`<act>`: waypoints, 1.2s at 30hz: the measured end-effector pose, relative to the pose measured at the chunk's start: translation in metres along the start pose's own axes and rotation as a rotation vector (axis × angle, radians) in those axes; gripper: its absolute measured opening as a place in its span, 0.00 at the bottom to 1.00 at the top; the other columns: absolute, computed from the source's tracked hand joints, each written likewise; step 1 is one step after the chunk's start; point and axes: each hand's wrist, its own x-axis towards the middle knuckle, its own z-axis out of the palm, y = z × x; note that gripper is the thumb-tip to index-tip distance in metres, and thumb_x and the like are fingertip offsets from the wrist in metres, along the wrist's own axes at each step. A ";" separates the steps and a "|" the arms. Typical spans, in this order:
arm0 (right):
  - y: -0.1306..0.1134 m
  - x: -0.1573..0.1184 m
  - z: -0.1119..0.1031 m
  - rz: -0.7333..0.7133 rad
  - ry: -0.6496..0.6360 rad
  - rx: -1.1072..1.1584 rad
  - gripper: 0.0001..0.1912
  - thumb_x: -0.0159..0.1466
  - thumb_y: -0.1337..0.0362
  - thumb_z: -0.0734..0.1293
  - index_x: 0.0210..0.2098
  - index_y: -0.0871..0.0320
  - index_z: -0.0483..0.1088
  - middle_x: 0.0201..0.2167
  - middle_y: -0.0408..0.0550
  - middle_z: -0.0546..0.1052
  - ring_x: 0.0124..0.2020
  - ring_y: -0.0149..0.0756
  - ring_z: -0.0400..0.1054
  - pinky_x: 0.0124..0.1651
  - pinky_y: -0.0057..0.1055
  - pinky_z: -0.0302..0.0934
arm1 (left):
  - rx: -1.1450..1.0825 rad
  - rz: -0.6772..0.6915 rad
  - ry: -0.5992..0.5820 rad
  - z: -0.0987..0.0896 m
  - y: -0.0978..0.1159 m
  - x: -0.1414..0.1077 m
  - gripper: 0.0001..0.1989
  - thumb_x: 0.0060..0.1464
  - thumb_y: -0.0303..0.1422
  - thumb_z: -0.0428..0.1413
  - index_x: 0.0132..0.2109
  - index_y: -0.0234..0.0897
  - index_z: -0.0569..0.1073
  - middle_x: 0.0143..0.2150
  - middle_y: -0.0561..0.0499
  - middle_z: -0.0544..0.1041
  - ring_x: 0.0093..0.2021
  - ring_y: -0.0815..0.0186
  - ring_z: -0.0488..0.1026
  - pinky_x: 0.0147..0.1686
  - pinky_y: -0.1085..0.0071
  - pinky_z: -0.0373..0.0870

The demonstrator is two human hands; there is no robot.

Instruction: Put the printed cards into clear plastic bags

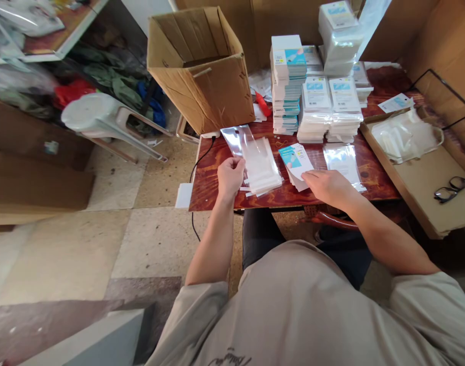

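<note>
My left hand (232,176) is closed, thumb and fingers pinching a clear plastic bag (238,140) by its edge. This bag sticks out to the left of a stack of clear plastic bags (261,165) lying on the table. My right hand (329,187) rests its fingertips at the lower right edge of a small fanned pile of blue-and-white printed cards (298,160). Whether those fingers grip a card cannot be made out. Right of the pile, a filled clear packet (342,161) lies flat, partly behind my right hand.
Tall stacks of cards (287,84) and bagged cards (344,109) stand at the back of the table (213,178). A cardboard box (202,71) stands at the back left. At right, a shallow carton (415,188) holds plastic packaging and glasses (451,189). A white stool (91,114) stands left.
</note>
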 end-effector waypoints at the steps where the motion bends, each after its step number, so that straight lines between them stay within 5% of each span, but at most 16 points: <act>1: -0.001 -0.002 0.001 0.005 0.017 -0.011 0.14 0.71 0.77 0.60 0.42 0.61 0.77 0.40 0.53 0.82 0.39 0.41 0.74 0.39 0.36 0.58 | -0.078 -0.015 0.003 0.003 0.003 -0.003 0.08 0.59 0.33 0.63 0.39 0.34 0.73 0.35 0.45 0.82 0.33 0.64 0.81 0.37 0.68 0.78; 7: -0.004 -0.011 0.008 -0.060 0.048 0.044 0.13 0.75 0.66 0.65 0.34 0.60 0.76 0.34 0.51 0.82 0.38 0.41 0.76 0.38 0.36 0.61 | -0.424 -0.265 -0.175 0.030 0.019 -0.017 0.09 0.64 0.31 0.64 0.44 0.33 0.71 0.41 0.41 0.85 0.42 0.59 0.86 0.50 0.61 0.83; 9: -0.002 -0.016 0.004 -0.014 0.182 0.106 0.14 0.76 0.66 0.63 0.37 0.60 0.77 0.35 0.51 0.82 0.37 0.41 0.77 0.37 0.35 0.63 | -0.444 -0.296 -0.182 0.037 0.020 -0.020 0.09 0.64 0.33 0.65 0.43 0.33 0.74 0.40 0.41 0.85 0.41 0.60 0.86 0.50 0.62 0.83; 14: -0.005 -0.030 -0.009 0.555 0.748 0.674 0.18 0.73 0.50 0.69 0.36 0.58 0.79 0.26 0.49 0.79 0.22 0.35 0.71 0.24 0.31 0.61 | -0.517 -0.260 -0.089 0.050 0.019 -0.026 0.11 0.61 0.34 0.68 0.40 0.34 0.74 0.38 0.44 0.84 0.41 0.59 0.86 0.48 0.61 0.83; 17: -0.016 -0.031 -0.006 0.713 0.596 1.177 0.22 0.65 0.44 0.75 0.33 0.59 0.79 0.18 0.43 0.73 0.14 0.30 0.62 0.16 0.27 0.52 | -0.583 -0.247 -0.082 0.055 0.022 -0.034 0.11 0.59 0.35 0.69 0.39 0.36 0.74 0.38 0.45 0.84 0.43 0.59 0.85 0.47 0.62 0.83; 20: -0.023 -0.026 0.002 0.749 0.426 1.325 0.22 0.61 0.45 0.77 0.30 0.60 0.78 0.14 0.41 0.70 0.13 0.27 0.59 0.15 0.24 0.49 | -0.594 -0.239 -0.097 0.058 0.026 -0.046 0.12 0.59 0.37 0.69 0.40 0.37 0.75 0.40 0.45 0.85 0.46 0.58 0.85 0.46 0.63 0.82; 29: -0.034 -0.015 0.017 0.768 0.667 1.328 0.22 0.64 0.44 0.75 0.31 0.58 0.77 0.15 0.39 0.69 0.15 0.30 0.66 0.20 0.28 0.65 | -0.586 -0.122 -0.161 0.056 0.032 -0.072 0.15 0.56 0.42 0.70 0.39 0.36 0.78 0.35 0.50 0.83 0.34 0.65 0.82 0.36 0.68 0.81; 36: -0.047 -0.012 0.014 0.739 0.756 1.306 0.23 0.64 0.43 0.76 0.31 0.57 0.76 0.15 0.39 0.70 0.16 0.30 0.67 0.20 0.27 0.64 | -0.538 -0.125 -0.207 0.047 0.043 -0.085 0.19 0.54 0.47 0.71 0.41 0.36 0.79 0.36 0.48 0.84 0.36 0.61 0.84 0.36 0.67 0.83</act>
